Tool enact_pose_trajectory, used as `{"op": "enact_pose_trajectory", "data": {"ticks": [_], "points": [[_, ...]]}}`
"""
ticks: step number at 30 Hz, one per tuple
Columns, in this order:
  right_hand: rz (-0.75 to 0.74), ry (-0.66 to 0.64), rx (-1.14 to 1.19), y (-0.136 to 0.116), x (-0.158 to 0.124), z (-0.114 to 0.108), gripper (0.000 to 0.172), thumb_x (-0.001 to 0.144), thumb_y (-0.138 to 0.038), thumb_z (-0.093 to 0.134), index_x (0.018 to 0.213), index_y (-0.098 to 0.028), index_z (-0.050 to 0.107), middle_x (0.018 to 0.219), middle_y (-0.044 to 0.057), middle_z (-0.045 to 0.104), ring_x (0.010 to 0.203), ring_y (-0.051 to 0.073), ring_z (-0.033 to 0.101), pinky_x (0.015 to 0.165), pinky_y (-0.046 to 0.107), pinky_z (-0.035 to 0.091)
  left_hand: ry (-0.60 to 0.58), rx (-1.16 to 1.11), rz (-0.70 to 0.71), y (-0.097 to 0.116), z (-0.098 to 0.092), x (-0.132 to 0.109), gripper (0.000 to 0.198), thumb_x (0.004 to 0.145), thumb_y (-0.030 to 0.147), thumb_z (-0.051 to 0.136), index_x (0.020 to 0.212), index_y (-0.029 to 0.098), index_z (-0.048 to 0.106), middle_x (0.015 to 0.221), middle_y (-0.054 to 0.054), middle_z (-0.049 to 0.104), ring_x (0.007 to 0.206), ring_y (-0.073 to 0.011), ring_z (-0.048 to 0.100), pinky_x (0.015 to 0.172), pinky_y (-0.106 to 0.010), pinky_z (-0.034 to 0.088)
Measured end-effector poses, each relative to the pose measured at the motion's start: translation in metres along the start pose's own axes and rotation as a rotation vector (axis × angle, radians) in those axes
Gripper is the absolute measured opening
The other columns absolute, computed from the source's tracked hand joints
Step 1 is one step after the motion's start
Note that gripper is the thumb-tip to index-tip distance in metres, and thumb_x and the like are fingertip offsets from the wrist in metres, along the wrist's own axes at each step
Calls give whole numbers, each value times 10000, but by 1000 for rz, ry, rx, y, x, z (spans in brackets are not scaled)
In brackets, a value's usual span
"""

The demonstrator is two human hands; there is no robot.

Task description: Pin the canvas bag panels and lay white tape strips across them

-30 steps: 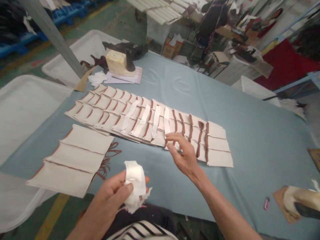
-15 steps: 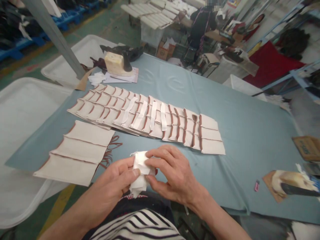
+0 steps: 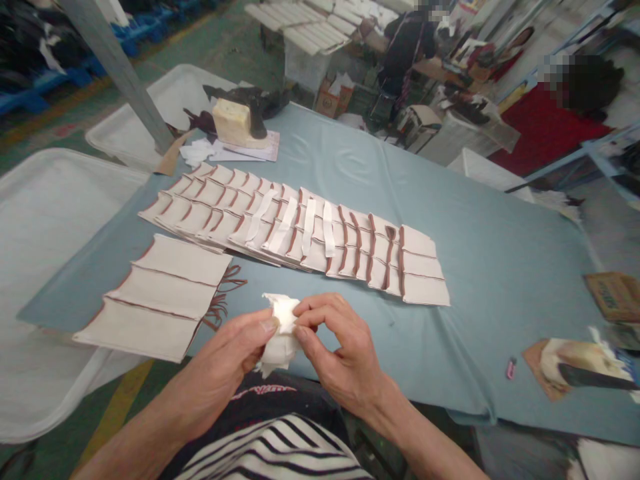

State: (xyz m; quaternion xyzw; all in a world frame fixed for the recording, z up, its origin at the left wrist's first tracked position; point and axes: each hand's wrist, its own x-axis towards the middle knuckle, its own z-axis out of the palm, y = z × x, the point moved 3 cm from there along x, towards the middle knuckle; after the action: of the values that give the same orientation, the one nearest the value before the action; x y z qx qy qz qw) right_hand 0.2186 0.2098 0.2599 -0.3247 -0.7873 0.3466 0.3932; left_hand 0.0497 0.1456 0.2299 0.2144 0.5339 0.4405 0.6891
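A small bundle of white cloth strips is between my two hands, above the near edge of the table. My left hand is closed on its left side, thumb on top. The thumb and fingertips of my right hand pinch the upper right part of the same bundle. Beyond my hands lies an overlapping row of cream fabric panels with brown edging. Several white strips lie loose across that row. To the left is a separate cream panel, with brown cords by its right side.
A yellowish block-shaped object stands on papers at the table's far left. White tubs sit beyond the left edge. At right are a tape dispenser-like object, a small pink item and a cardboard box. A person works behind.
My right fingers have drawn together into a tighter pinch on the bundle. Both hands and the bundle stay nearly in place, and the view has shifted slightly.
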Motion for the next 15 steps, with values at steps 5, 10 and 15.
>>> {"op": "enact_pose_trajectory", "data": {"ticks": [5, 10, 15], "points": [[428, -39, 269, 8, -4, 11, 205, 1014, -264, 659, 816, -213, 665, 842, 15, 732, 802, 167, 677, 784, 299, 541, -138, 234, 83, 4, 5, 7, 540, 935, 584, 756, 1274, 165, 778, 958, -38, 794, 852, -209, 677, 755, -256, 524], [619, 120, 440, 26, -2, 18, 267, 1001, -450, 665, 878, -213, 679, 799, 2, 698, 738, 160, 638, 731, 286, 544, 17, 469, 213, 1, 3, 15, 473, 973, 556, 644, 1142, 162, 845, 942, -57, 836, 902, -258, 735, 831, -279, 563], [635, 412, 536, 64, 27, -2, 392, 961, -611, 672, 903, -225, 643, 839, 24, 721, 746, 178, 646, 676, 295, 561, -32, 644, 206, -20, 16, 20, 477, 992, 535, 560, 1084, 199, 886, 930, -59, 855, 883, -268, 765, 761, -262, 606]]}}
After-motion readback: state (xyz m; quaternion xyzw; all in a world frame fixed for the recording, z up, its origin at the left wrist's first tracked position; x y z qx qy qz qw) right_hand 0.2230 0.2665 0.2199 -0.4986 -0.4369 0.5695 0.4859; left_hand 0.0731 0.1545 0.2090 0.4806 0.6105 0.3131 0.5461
